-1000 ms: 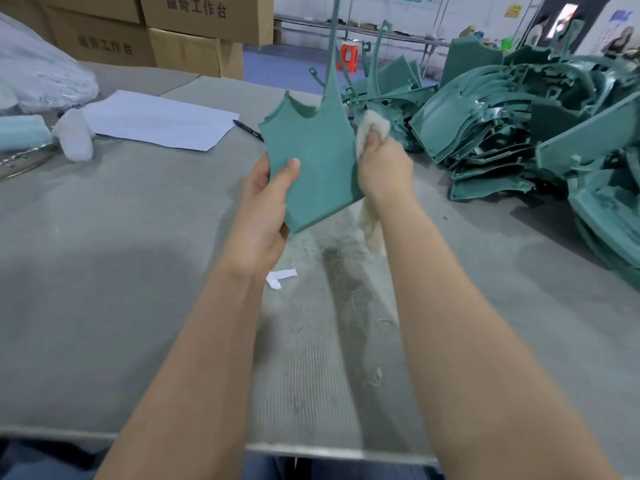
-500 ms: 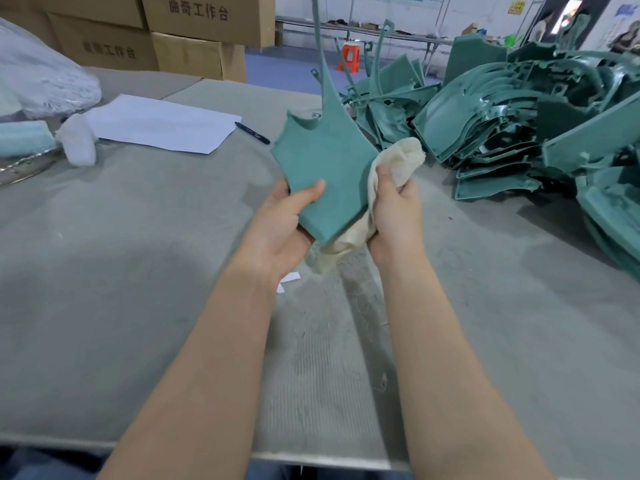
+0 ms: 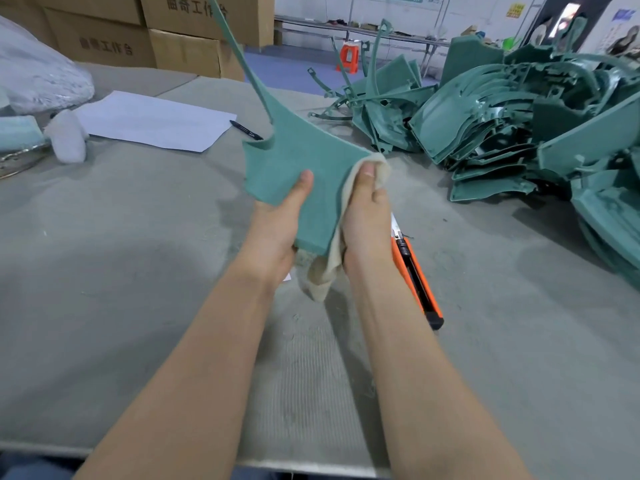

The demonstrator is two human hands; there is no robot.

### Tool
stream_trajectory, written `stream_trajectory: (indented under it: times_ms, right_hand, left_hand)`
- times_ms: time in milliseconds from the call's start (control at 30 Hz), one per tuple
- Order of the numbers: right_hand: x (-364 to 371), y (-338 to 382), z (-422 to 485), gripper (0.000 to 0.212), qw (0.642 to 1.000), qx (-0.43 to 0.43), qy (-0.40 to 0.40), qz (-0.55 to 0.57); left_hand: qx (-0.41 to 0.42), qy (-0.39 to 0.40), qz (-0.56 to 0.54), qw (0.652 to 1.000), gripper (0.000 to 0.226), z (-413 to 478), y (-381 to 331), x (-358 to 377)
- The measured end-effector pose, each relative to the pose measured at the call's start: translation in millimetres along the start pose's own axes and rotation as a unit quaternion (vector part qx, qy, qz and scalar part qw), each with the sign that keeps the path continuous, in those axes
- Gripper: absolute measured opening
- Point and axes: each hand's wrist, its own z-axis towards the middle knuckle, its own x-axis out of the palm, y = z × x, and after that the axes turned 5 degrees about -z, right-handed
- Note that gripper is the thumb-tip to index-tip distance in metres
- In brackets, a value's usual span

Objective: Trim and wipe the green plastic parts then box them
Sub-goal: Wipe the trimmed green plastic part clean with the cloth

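Tilted further left than a moment ago, the green part [image 3: 298,174] is held up over the counter [image 3: 138,271], near the pile of parts [image 3: 502,133]. The left hand [image 3: 273,230] grips its lower edge, thumb on the face; the right hand [image 3: 367,216] pinches a cloth [image 3: 323,275] against its right edge, a knife [image 3: 417,275] lying just beside.

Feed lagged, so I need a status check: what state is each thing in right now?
green part: held off the table, left hand gripping its lower edge
cloth: held by right hand against the part's right edge, tail hanging
utility knife: lying on the table, blade out
pile of green parts: heaped, unboxed
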Motion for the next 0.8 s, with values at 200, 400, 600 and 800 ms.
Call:
stream_trajectory:
  times_ms: [200, 400, 600, 800]
  right_hand:
    - [24.2, -4.4, -21.4, 0.042, 0.987, -0.034, 0.108, -0.116]
    - [23.3, 0.7, -25.0, 0.035, 0.988, -0.035, 0.133, -0.064]
    - [9.5, 2.1, -14.9, 0.021, 0.991, 0.013, 0.057, 0.117]
    - [-15.2, 5.3, 6.7, 0.039, 0.994, 0.028, -0.053, 0.095]
  left_hand:
    - [0.052, -0.086, -0.110, 0.989, 0.039, 11.2, -16.3, -14.5]
    - [0.007, -0.037, -0.128, 0.991, 0.041, 15.0, -21.0, -20.9]
    - [-0.052, 0.045, -0.062, 0.996, 0.031, 11.6, -13.5, -12.4]
    - [-0.101, 0.105, 0.029, 0.989, 0.018, 1.7, -5.7, -13.0]
